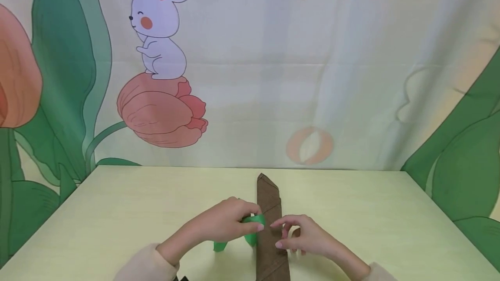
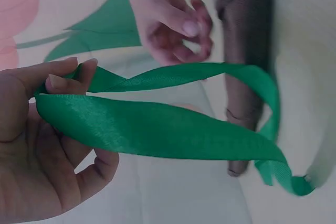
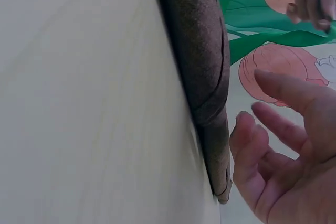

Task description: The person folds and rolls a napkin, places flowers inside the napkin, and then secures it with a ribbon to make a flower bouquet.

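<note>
My left hand pinches a green ribbon between thumb and fingers, left of a long brown fabric roll. In the left wrist view the ribbon hangs in a loop from the fingertips, its far bend overlapping the roll. The roll lies lengthwise on the table, wrapped in slanting overlapping layers, with a pointed far end. Over its right side hovers my right hand, fingers loosely bent and nothing between them. The right wrist view shows these fingers apart, beside the roll.
The pale wood-look table reaches back to a hanging cloth backdrop printed with a rabbit, tulips and leaves. A small black object shows at the bottom edge, near the left sleeve.
</note>
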Motion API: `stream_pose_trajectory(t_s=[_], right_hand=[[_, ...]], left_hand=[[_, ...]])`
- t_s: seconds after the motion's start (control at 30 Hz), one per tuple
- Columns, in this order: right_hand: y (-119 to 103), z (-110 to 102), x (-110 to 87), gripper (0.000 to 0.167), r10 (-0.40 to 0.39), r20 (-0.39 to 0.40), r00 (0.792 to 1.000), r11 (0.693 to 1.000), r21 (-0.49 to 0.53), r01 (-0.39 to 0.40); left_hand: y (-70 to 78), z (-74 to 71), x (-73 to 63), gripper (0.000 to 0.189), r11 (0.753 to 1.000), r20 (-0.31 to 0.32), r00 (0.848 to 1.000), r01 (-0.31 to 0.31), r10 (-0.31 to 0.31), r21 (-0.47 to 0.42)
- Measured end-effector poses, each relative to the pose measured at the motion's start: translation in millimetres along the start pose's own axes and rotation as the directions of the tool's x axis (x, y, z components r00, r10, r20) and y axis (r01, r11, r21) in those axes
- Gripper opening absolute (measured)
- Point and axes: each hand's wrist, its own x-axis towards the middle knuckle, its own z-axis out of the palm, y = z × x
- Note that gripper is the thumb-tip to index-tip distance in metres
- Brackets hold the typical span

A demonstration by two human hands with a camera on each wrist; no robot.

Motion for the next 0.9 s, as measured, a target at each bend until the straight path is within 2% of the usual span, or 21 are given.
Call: stream_pose_trajectory(t_s=[0.13, 0.27, 0.4, 0.5, 0.63, 0.9], right_hand=[[-5.3, 5.6, 6.0, 0.039, -0.11, 0.034, 0.993, 0.994, 0.008, 0.11], [-8.6, 13.0, 11.3, 0.04, -0.246, 0.113, 0.963, 0.969, 0.039, 0.243], [-12.1, 18.6, 14.3, 0.036, -0.299, 0.152, 0.942, 0.954, 0.049, 0.295], [-14.9, 20.9, 15.4, 0.029, -0.29, 0.167, 0.943, 0.957, 0.065, 0.282], [-18.0, 19.8, 15.1, 0.018, -0.23, 0.17, 0.958, 0.973, 0.076, 0.22], [-13.8, 0.5, 4.8, 0.015, -0.169, 0.139, 0.976, 0.986, 0.013, 0.169]], left_hand=[[13.0, -4.1, 4.1, 0.01, 0.998, 0.011, 0.999, -0.042, 0.043, -0.047], [22.4, -10.7, 6.7, 0.009, 0.993, 0.004, 0.996, -0.094, 0.094, -0.069], [28.6, -19.3, 6.3, 0.009, 0.989, -0.029, 0.991, -0.135, 0.133, -0.068], [30.5, -25.9, 3.8, 0.01, 0.986, -0.056, 0.989, -0.138, 0.134, -0.088], [30.6, -33.2, -1.0, 0.01, 0.988, -0.09, 0.989, -0.123, 0.114, -0.096], [19.2, -47.1, -14.8, 0.01, 0.987, -0.129, 0.991, -0.065, 0.046, -0.15]])
